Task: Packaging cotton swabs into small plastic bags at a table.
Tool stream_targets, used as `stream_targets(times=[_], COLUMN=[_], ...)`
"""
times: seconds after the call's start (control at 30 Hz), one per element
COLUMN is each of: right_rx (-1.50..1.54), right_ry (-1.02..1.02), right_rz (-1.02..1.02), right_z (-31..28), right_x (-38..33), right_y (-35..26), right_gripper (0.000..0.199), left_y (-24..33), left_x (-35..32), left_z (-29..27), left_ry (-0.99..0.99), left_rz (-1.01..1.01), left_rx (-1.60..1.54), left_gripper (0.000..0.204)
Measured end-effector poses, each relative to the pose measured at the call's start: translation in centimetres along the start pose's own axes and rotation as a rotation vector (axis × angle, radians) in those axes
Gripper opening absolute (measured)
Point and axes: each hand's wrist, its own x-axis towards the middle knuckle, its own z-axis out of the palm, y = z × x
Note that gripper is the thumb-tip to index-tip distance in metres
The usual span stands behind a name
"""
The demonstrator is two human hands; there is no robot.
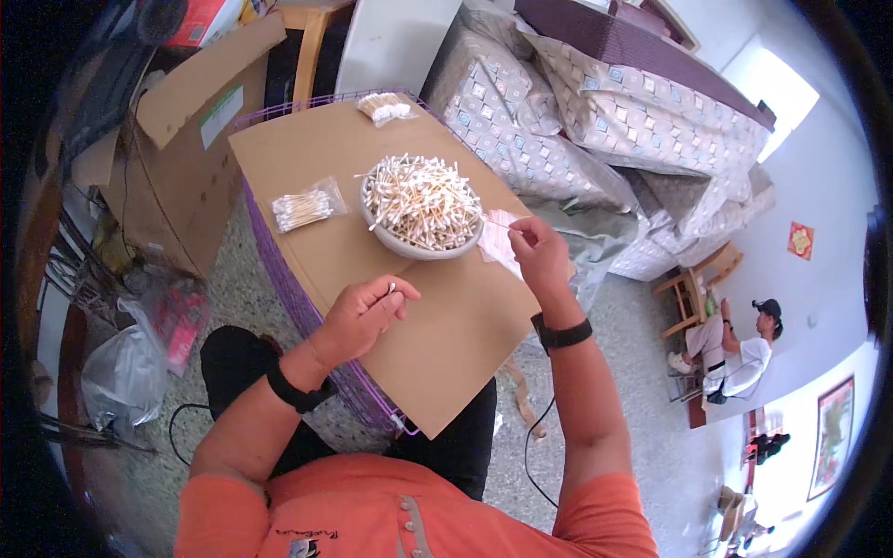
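Note:
A white bowl point(402, 245) heaped with loose cotton swabs point(423, 200) stands on a flat cardboard sheet point(446, 353). My left hand point(365, 314) is closed in front of the bowl, with the white tip of a cotton swab point(392, 288) showing between thumb and forefinger. To the right of the bowl, my right hand point(539, 249) pinches a thin stick point(503, 226), seemingly another cotton swab; its far end is hard to make out. Under that stick lie pale, pinkish-white clear packets point(499, 245). A clear bag of swabs point(305, 208) lies left of the bowl, and a second bag point(385, 108) at the far edge.
The cardboard rests on a purple wire frame point(279, 256). Beyond it stand furniture pieces under patterned covers point(502, 102). An open carton point(177, 177) and plastic bags point(126, 377) are at the left. A person in a cap point(739, 358) sits far right near a wooden chair point(684, 298).

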Motion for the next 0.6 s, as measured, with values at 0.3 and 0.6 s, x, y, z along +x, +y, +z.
stream_targets(times=[0.3,0.6], right_rx=[0.636,0.836], right_ry=[-0.1,-0.241], right_rz=[0.436,0.408], right_z=[-1.3,3.2], right_x=[-8.7,-13.9], right_y=[-4.0,-7.8], right_gripper=[0.013,0.008], left_y=[0.0,-0.2], left_x=[-0.1,-0.1], left_z=[0.1,0.0], left_ry=[0.027,-0.024], left_rz=[0.099,0.078], left_rx=[0.053,0.031], left_gripper=[0.02,0.016])
